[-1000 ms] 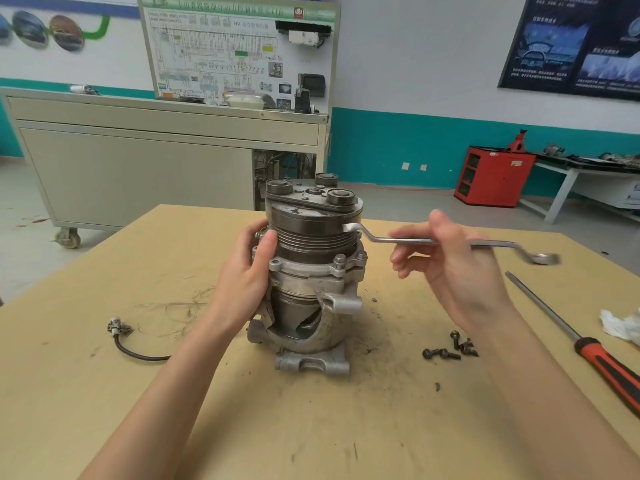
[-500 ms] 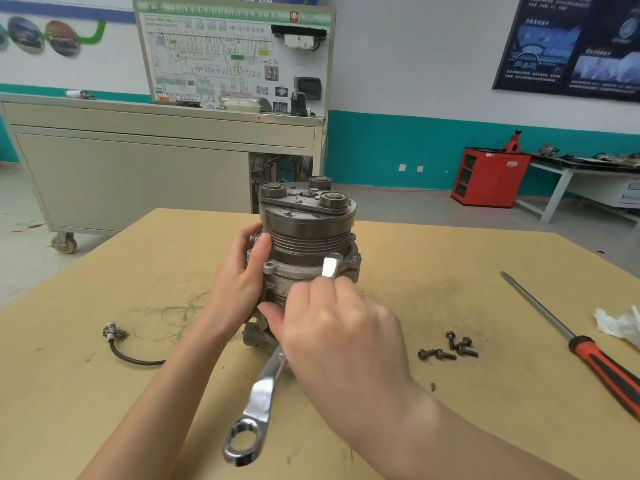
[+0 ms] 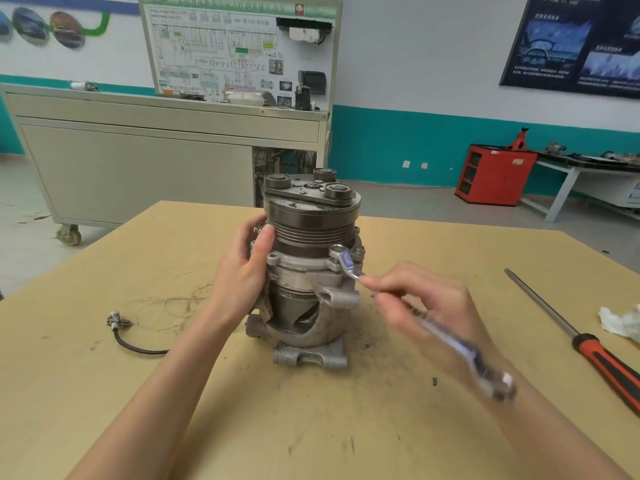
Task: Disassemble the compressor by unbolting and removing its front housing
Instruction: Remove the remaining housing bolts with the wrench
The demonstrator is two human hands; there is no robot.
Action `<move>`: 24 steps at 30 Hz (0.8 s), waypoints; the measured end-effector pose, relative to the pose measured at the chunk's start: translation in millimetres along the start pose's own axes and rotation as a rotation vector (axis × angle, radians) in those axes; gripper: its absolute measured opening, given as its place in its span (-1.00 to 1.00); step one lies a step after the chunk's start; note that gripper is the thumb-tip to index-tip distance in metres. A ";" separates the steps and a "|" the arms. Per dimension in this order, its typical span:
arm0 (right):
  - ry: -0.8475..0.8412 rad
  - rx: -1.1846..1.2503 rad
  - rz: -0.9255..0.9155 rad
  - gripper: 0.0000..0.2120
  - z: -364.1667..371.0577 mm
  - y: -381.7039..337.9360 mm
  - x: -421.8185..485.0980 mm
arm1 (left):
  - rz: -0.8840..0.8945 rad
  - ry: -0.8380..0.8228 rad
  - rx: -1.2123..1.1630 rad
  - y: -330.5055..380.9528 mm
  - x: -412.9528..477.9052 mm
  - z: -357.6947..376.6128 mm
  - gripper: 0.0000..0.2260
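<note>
The grey metal compressor [image 3: 308, 268] stands upright in the middle of the wooden table [image 3: 104, 393], pulley end up. My left hand [image 3: 242, 268] grips its left side at the flange. My right hand [image 3: 426, 306] holds a silver ring wrench [image 3: 346, 261] by the shaft. The wrench's ring end sits on a bolt at the front right of the housing flange. Its other end [image 3: 498, 386] is blurred and points towards me on the right.
A red-handled screwdriver [image 3: 609, 358] lies at the right. A white rag [image 3: 620, 322] sits at the right edge. A black cable with a connector [image 3: 119, 327] lies left of the compressor. A small dark bit [image 3: 434, 381] lies on the table. A beige cabinet [image 3: 138, 161] stands behind.
My right hand has swung the wrench from in front of the compressor round to its right. The left hand has kept its hold. The loose bolts on the table are now hidden behind my right hand.
</note>
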State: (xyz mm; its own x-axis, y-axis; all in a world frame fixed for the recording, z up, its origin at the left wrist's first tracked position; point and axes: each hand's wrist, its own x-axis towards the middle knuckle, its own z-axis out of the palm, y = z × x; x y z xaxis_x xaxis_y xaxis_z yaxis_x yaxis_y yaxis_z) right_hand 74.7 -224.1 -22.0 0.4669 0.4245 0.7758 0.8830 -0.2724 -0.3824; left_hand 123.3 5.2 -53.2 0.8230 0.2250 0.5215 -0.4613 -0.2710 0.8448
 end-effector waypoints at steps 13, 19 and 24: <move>-0.102 1.097 0.566 -0.79 -10.3 61.5 37.2 | -0.048 -0.021 -0.014 -3.8 2.0 -0.8 -0.41; 0.190 0.447 0.391 -0.65 -32.1 5.7 46.1 | -0.045 -0.022 -0.016 -4.7 2.5 -0.2 -0.41; 0.190 -0.763 -0.254 -0.61 2.1 -45.5 32.1 | -0.041 -0.007 -0.007 -4.9 2.7 0.7 -0.43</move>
State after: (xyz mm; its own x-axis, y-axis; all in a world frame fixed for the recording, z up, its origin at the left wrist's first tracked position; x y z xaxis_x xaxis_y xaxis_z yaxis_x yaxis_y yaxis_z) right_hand 49.7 -196.2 19.3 0.1806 0.4178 0.8904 0.6527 -0.7282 0.2093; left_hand 128.0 6.5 -56.1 0.8436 0.2291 0.4856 -0.4294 -0.2550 0.8664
